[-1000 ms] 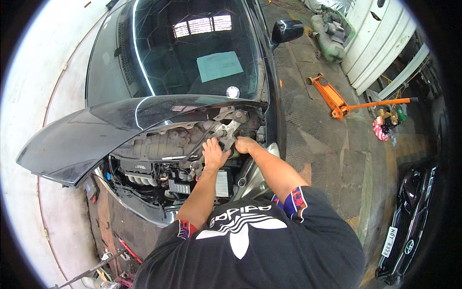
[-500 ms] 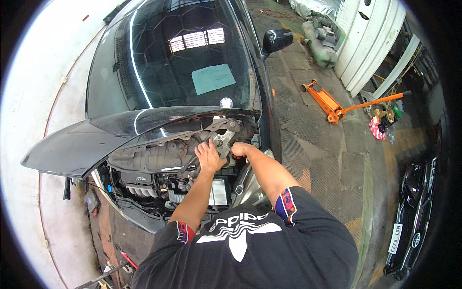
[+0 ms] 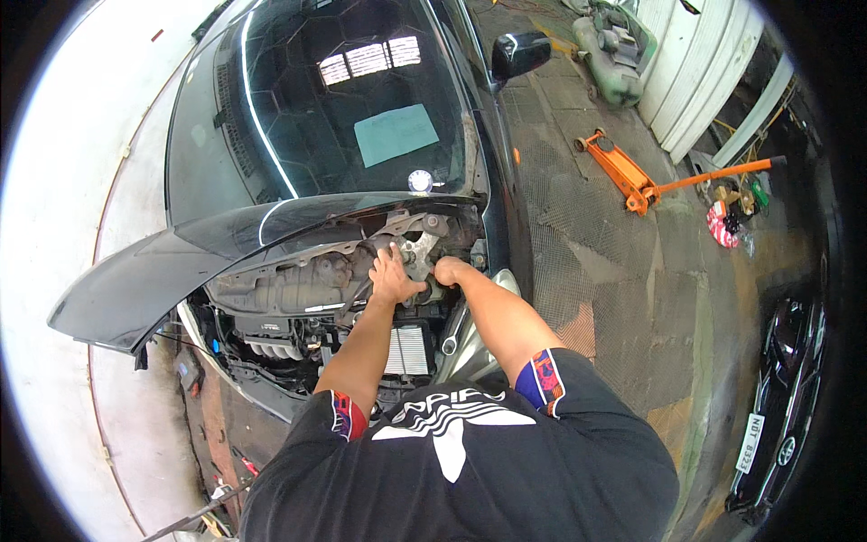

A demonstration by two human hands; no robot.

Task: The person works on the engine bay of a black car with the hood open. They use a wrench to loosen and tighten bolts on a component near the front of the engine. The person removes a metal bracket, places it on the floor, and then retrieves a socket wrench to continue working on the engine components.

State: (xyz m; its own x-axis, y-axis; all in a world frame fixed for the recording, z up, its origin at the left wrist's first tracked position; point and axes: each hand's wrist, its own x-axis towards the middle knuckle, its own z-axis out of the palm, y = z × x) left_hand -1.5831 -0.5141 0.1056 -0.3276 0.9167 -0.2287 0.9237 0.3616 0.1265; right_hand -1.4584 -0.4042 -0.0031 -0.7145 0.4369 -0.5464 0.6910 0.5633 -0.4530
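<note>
A grey cast-metal bracket (image 3: 419, 252) with a round end sits in the engine bay, tilted, just under the raised edge of the black hood (image 3: 172, 262). My left hand (image 3: 392, 276) grips its left side, fingers spread upward and thumb stretched along the lower edge. Curled closed at the bracket's lower right is my right hand (image 3: 450, 271); its fingertips and whatever lies in them are hidden. Below my hands are a white pleated filter (image 3: 408, 350) and a silver headlight (image 3: 471, 348). The engine cover (image 3: 262, 327) lies to the left.
The windshield (image 3: 361, 81) has a pale green paper (image 3: 396, 135) behind it. An orange floor jack (image 3: 623, 172) stands on the floor at right, with a green air compressor (image 3: 614, 54) beyond. A detached black bumper (image 3: 781, 406) leans at far right.
The view has shifted slightly, so the jack and bumper appear farther right. Both hands stay at the bracket, with only small shifts of the fingers.
</note>
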